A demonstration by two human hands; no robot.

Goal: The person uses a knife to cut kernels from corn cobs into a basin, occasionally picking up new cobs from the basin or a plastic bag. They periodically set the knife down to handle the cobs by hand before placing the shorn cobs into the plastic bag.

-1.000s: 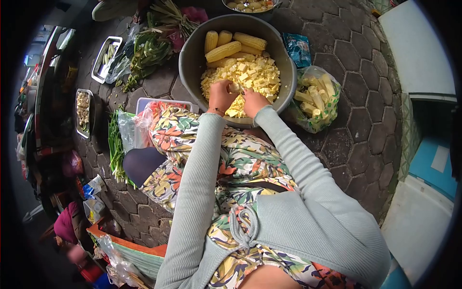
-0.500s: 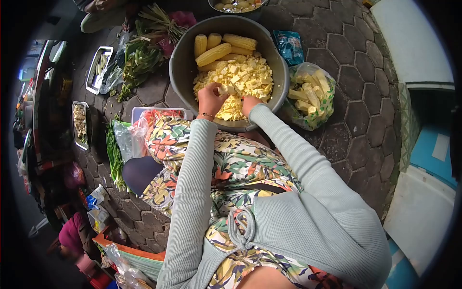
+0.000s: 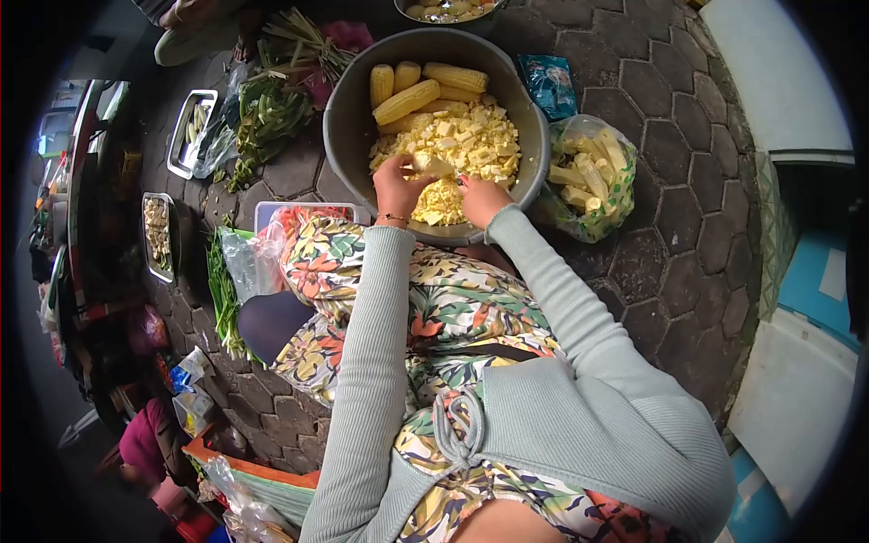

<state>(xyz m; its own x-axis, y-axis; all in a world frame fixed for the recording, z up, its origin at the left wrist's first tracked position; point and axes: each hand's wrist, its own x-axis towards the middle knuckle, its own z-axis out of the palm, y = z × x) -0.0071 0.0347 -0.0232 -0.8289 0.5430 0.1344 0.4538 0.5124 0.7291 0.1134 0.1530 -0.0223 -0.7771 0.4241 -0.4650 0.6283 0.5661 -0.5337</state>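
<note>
Over the large grey basin [image 3: 337,136], my left hand [image 3: 398,188] is closed around one end of a pale yellow corn cob [image 3: 433,166]. My right hand [image 3: 485,199] is beside it, fingers curled at the cob's near right side. A small dark bit shows at those fingertips, too small to name; a tool's blade cannot be made out. Cut corn kernels [image 3: 480,136] are heaped in the basin under both hands. Several whole peeled corn cobs [image 3: 405,101] lie against its far left wall.
Right of the basin sit a plastic bag of stripped cobs [image 3: 593,176] and a teal packet [image 3: 548,86]. Leafy greens [image 3: 267,122], metal trays [image 3: 187,136] and a plastic tub [image 3: 267,214] stand to the left. Another pot [image 3: 444,18] is beyond the basin. Another person's leg [image 3: 195,43] shows at upper left.
My right hand has risen out of the basin's near side, up toward the corn cob. The cob in my left hand is now tipped more into view. The whole view has shifted slightly.
</note>
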